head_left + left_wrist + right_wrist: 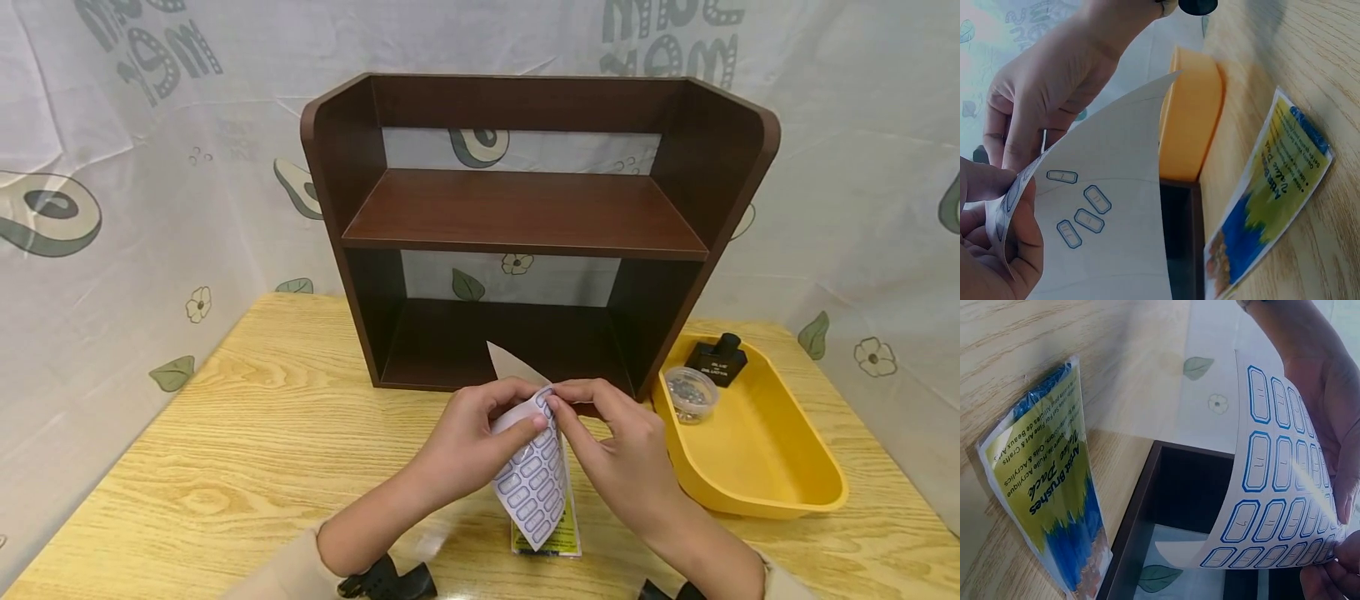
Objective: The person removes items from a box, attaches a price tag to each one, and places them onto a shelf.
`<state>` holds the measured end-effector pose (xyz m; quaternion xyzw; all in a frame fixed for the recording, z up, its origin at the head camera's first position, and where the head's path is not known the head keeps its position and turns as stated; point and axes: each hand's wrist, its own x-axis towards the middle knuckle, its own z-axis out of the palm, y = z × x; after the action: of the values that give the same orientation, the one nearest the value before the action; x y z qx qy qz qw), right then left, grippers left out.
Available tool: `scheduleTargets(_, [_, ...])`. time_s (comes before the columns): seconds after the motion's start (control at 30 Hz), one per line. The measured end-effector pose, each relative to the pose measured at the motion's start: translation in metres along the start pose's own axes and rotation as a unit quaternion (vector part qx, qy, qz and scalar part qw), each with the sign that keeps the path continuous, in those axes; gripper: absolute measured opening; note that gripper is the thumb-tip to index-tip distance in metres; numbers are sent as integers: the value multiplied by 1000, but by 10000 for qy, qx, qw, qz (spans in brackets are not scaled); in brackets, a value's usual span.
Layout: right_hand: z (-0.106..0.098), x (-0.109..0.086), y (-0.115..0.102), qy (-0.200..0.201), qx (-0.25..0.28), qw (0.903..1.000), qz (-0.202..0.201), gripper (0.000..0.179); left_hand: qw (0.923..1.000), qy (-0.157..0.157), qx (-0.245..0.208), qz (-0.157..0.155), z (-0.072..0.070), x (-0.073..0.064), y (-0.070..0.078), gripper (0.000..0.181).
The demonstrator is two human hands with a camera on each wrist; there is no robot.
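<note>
A sheet of blue-bordered label stickers (pixel 528 492) is held up over the table, bent so that a pale part (pixel 513 364) sticks up behind the hands. My left hand (pixel 480 437) grips the sheet near its upper edge, thumb across the printed face. At that same edge, the thumb and fingertips of my right hand (pixel 626 442) pinch a corner of the labels. The left wrist view shows a mostly white face (pixel 1116 162) with several labels on it. Beneath lies a clear-wrapped artist brush pack (pixel 1047 481) with a yellow and blue card, partly hidden by the sheet in the head view.
A dark brown two-tier shelf (pixel 525 212) stands at the back of the wooden table (pixel 247 433). To the right is a yellow tray (pixel 772 450) holding a black bottle (pixel 717 362) and a small clear tub (pixel 690 393) of metallic bits. Printed cloth hangs behind.
</note>
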<state>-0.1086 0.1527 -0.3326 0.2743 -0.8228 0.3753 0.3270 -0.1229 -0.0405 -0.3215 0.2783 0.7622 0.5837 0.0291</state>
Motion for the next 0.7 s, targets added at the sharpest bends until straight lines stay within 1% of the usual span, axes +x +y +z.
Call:
scheduleTargets(0.23, [1,-1,2,-87,-101,9999,-4,31,10000,25,22,-86,1,1,-2,25])
scheduleTargets(0.47, [1,0,2,-255,-101,9994,199,27,9998,131,137,-115,1,0,-4,25])
scheduleTargets(0.63, [0,0,3,-391,98,9990,180,26,9991,211,342,-101,0,0,-7,26])
scheduleTargets(0.7, [0,0,5,-446,278,9985,148,26,9987,228,439,-89,-1,0,-8,25])
